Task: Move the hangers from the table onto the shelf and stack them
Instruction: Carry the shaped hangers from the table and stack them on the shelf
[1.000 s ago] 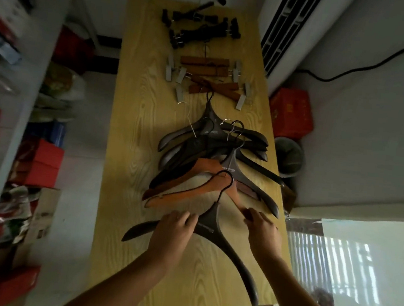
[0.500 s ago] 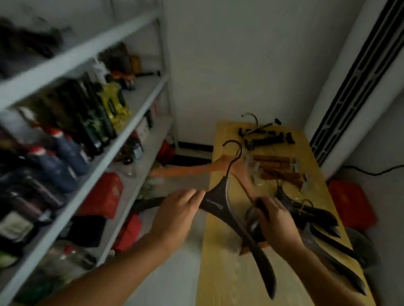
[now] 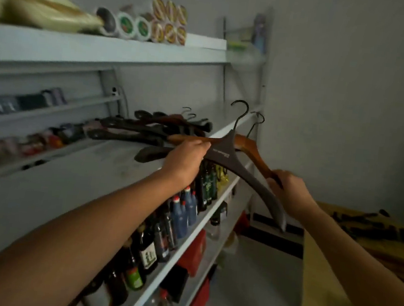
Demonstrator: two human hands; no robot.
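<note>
Now both my hands hold two wooden coat hangers over the grey metal shelf [image 3: 109, 168].

My left hand [image 3: 185, 160] is curled around the left arms of the dark brown wooden hanger with a black hook [image 3: 223, 152] and the lighter orange-brown wooden hanger [image 3: 247, 142] behind it, gripping both together at the shelf's front edge. My right hand [image 3: 289, 190] is closed around the right arm of the orange-brown hanger, while the dark hanger's right arm slopes down past it, its tip free in the air. Both hooks point up. Just beyond my left hand, a pile of dark and reddish wooden hangers [image 3: 148, 128] lies on the shelf. Lower shelves carry rows of bottles [image 3: 182, 213]. At the right edge, the pale wooden table [image 3: 326, 285] bears black clip hangers [image 3: 373, 224], blurred.
</note>
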